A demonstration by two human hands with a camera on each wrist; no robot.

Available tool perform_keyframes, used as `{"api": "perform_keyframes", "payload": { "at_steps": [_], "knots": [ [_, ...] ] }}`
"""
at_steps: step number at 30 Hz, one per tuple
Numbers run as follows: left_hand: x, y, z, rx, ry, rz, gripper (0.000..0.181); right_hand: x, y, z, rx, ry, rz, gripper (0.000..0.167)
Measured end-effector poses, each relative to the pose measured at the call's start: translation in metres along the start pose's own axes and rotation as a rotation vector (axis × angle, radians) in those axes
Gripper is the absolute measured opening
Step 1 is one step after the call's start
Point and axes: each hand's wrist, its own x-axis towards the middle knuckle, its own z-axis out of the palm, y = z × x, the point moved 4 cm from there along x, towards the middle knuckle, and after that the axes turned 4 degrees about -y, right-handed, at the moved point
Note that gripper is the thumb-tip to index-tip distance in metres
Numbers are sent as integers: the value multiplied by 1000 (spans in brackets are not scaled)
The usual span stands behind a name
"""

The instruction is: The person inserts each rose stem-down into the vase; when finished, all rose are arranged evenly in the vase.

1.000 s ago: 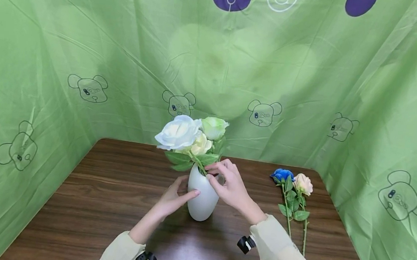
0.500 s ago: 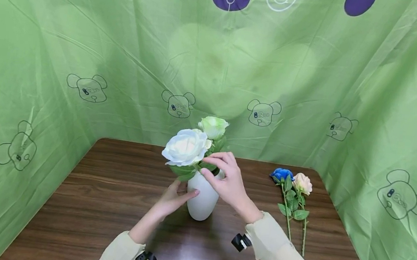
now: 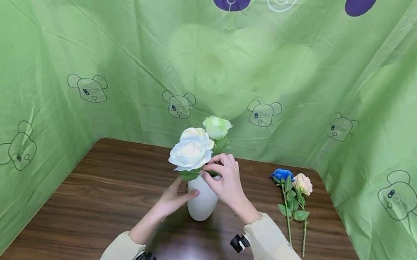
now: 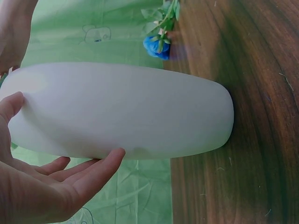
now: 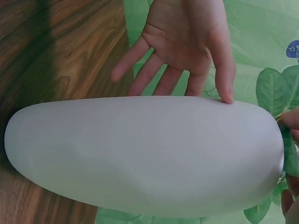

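A white vase [image 3: 202, 200] stands upright on the table. My left hand [image 3: 171, 198] holds its left side, the thumb in front and the fingers around the side; in the left wrist view, the same hand [image 4: 56, 182] steadies the vase's body [image 4: 126, 109]. At the mouth, my right hand [image 3: 227, 181] pinches the stem of a pale blue-white rose [image 3: 190, 151]. Only its fingertips [image 5: 292, 119] show in the right wrist view, beside green leaves [image 5: 272, 88]. A green-white rose [image 3: 217, 127] rises behind, and a cream bloom [image 3: 196, 134] is mostly covered by the pale one.
On the table's right side lie a blue rose [image 3: 282, 175] and a pink rose [image 3: 303, 184], stems toward the front. The brown wooden table [image 3: 109, 187] is enclosed by green printed curtains [image 3: 138, 66] at the back and sides.
The pale blue-white rose has swung right and lower, now hiding most of the cream bloom. My right hand shifted slightly with it. My left hand and the vase stay put.
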Motion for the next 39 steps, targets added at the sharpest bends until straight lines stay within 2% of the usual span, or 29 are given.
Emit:
{"api": "perform_keyframes", "payload": {
  "at_steps": [6,9,14,21,23,29,36,39],
  "knots": [
    [0,0,-1,27,0,-20,61,0,0,-2,9,-18,7,3],
    [0,-2,-1,12,-10,-37,61,-2,4,-4,40,-21,32,6],
    [0,-3,0,0,-5,-38,60,-4,17,-16,139,33,181,12],
    [-1,-2,1,19,30,-34,62,-13,30,-47,222,122,376,16],
    [-1,-1,1,16,31,-29,62,-19,39,-53,222,130,423,16],
    [-2,2,0,-3,12,-35,63,-54,92,-55,152,135,543,19],
    [-14,27,1,-15,-8,-33,60,-85,125,-58,77,105,661,20],
    [-17,31,2,-7,-9,-34,59,-98,135,-58,62,70,720,23]
  ]
}}
